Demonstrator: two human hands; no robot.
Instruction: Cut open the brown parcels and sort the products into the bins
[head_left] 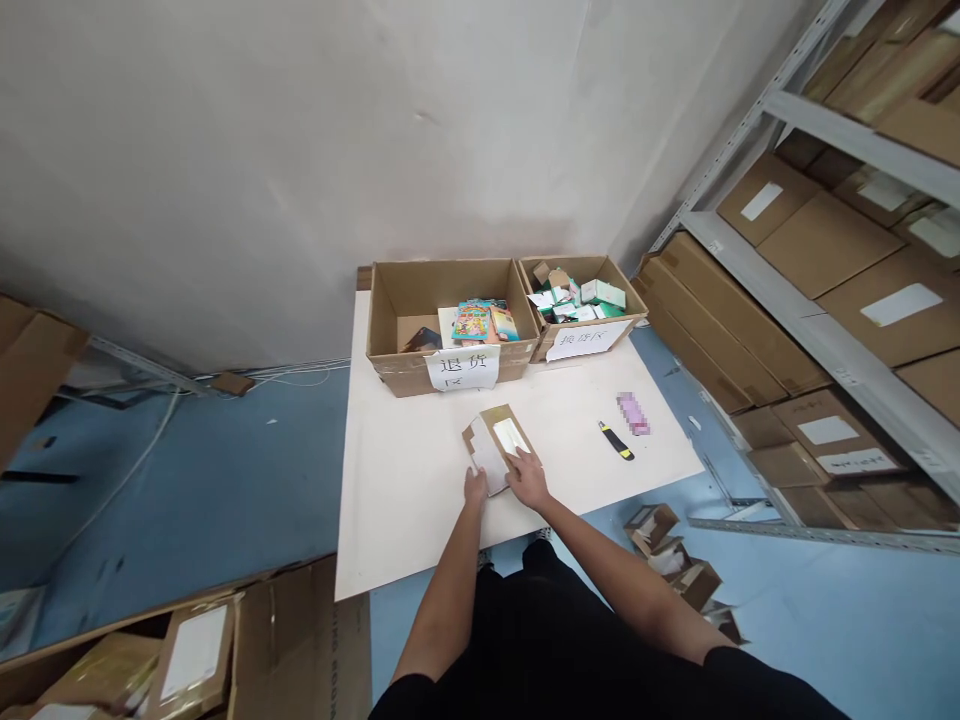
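Observation:
A small cardboard box [519,420] with white labels sits on the white table in front of me. My left hand [475,487] grips its near left edge. With fingers across the top label and the near right side, my right hand [529,481] holds the same box. The undersides of both hands are hidden. To the right lie a black and yellow box cutter [616,441] and a blurred pink item [634,413].
At the back of the table [405,480] stand a large open carton [405,375] holding colourful booklets and a smaller carton [544,350] of green-white boxes. A shelf [795,330] of cartons rises on the right. Opened boxes [697,585] lie on the floor; a parcel bin [285,640] stands lower left.

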